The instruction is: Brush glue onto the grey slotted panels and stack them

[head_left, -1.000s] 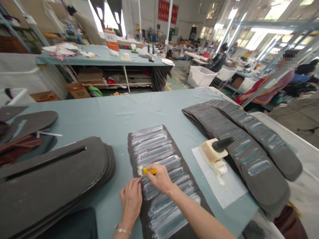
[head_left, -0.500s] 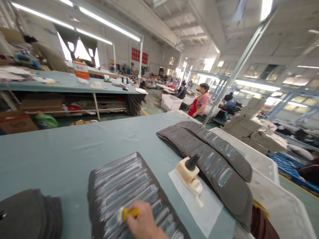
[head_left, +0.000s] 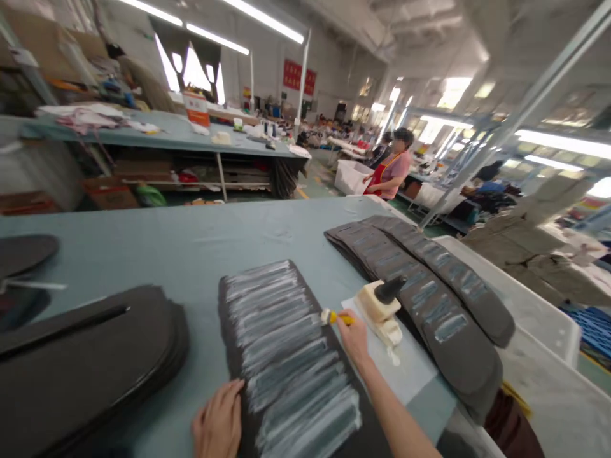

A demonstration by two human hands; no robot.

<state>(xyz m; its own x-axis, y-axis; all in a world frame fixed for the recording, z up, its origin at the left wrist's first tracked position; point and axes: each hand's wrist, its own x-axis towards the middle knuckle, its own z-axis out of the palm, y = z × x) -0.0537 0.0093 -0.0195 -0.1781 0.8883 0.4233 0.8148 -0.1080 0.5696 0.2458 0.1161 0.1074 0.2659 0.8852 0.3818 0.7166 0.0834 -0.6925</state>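
My right hand [head_left: 352, 336] is closed round the yellow handle of a small brush [head_left: 329, 317]. Its pale bristles are at the right edge of a dark grey panel [head_left: 356, 397], whose slotted-looking bands carry streaks of white paste. My left hand [head_left: 218, 416] lies with fingers stretched out against the panel's left edge. To the right of the panel, a cream container with a black nozzle [head_left: 379, 302] lies on a white sheet [head_left: 417, 375], white paste at its lower end. Overlapping dark panels [head_left: 463, 356] with bluish streaked bands fan out beyond it.
A stack of dark pieces [head_left: 157, 343] with a slot lies at the left of the blue-green table [head_left: 191, 245]. White bins [head_left: 539, 381] stand along the right side. A person in a red apron [head_left: 389, 168] stands past the far edge. Another table [head_left: 167, 130] is behind.
The view has swung left and down. My right hand has moved the brush up and right to the panel's edge. My left hand has come into view at the panel's left edge.
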